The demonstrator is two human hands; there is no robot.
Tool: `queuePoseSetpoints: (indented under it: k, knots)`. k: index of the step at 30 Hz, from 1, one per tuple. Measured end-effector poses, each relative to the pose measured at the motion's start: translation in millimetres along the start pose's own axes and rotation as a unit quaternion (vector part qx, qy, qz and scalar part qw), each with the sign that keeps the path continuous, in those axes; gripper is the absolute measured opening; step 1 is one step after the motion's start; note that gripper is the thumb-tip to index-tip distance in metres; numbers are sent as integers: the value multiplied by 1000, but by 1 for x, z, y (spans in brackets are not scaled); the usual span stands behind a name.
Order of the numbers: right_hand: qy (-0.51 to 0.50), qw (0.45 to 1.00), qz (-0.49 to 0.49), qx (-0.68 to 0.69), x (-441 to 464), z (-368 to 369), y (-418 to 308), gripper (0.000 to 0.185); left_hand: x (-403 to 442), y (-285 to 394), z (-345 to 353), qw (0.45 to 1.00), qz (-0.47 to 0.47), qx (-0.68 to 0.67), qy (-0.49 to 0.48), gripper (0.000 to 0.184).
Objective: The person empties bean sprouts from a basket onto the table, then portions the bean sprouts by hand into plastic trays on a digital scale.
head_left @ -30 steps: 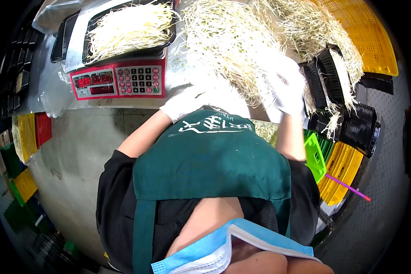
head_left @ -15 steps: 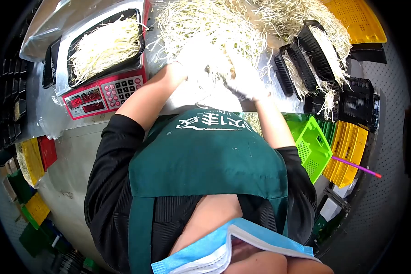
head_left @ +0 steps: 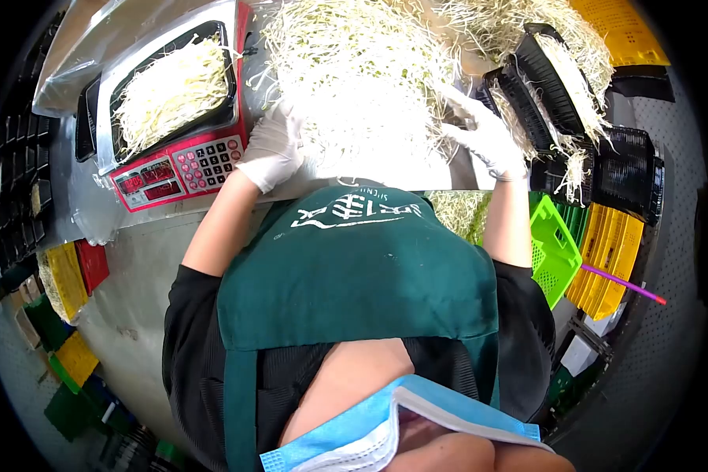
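Observation:
A large pile of bean sprouts lies on the metal table in front of me, its near part washed out by glare. My left hand, in a white glove, is at the pile's left edge beside the red scale. Its fingers are stretched out and hold nothing that I can see; glare blurs the tips. At the right edge, my gloved right hand has thumb and fingers spread apart, next to the black trays, with nothing visible in it. On the scale sits a black tray filled with sprouts.
Several black trays holding sprouts lean together at the right, near stacked black trays. Another sprout heap is behind them. Below the table's right side are a green basket and yellow crates. Black trays line the far left.
My hands were together at the near middle of the sprouts and have moved apart, the left toward the scale, the right toward the black trays. The sprouts between them are now uncovered.

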State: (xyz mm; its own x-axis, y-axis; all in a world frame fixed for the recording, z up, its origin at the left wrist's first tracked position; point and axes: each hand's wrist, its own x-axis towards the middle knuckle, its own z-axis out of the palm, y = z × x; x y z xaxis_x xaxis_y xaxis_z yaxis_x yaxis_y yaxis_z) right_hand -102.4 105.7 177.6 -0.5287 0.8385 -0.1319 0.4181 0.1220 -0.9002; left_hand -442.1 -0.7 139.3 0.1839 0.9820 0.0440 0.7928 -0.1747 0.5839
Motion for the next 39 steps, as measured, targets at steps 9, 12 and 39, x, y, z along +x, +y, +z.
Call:
queuePoseSetpoints:
  k: [9,12,39]
  knots:
    - [17,940,-166,-299,4,25,-3,78,19,-1,10,983,56,175,26,63]
    - [-6,900,-235,-368,12,58,-6,74,43,-1,16,983,48,147,-97,49]
    - [43,927,-118,-353,40,89,-13,75,37,50,-9,996,49,-6,-71,42]
